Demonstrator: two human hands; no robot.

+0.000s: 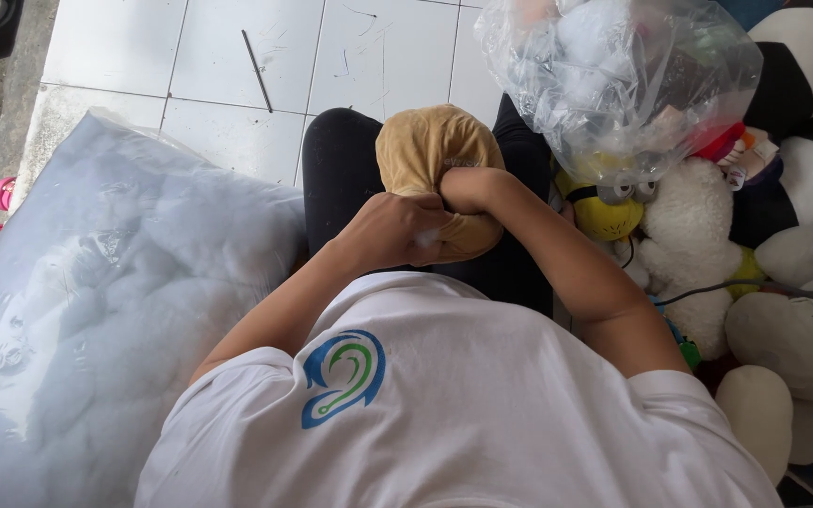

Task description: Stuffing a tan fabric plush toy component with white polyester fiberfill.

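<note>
Tan plush fabric, a half-filled toy skin (435, 150), sits at the centre of the frame, propped on the person's black-clad lap so both hands can work it close to the body. The left hand (395, 230) is closed around the lower edge of the skin, gripping the fabric so that it stays steady. The right hand (463, 188) is bunched into a fist and pushed into the skin's opening; its fingers are buried in the fabric, so what they pinch cannot be told, though a wisp of white fibre shows between the two hands. A large clear bag of white stuffing (96, 310) lies at the left of the frame, just beside the left arm, within easy reach. At the upper right a clear plastic bag of soft toys (613, 85) rests on a heap of plush animals (698, 254), white, yellow and black, piled beside the right arm. White floor tiles (237, 56) fill the upper left.
</note>
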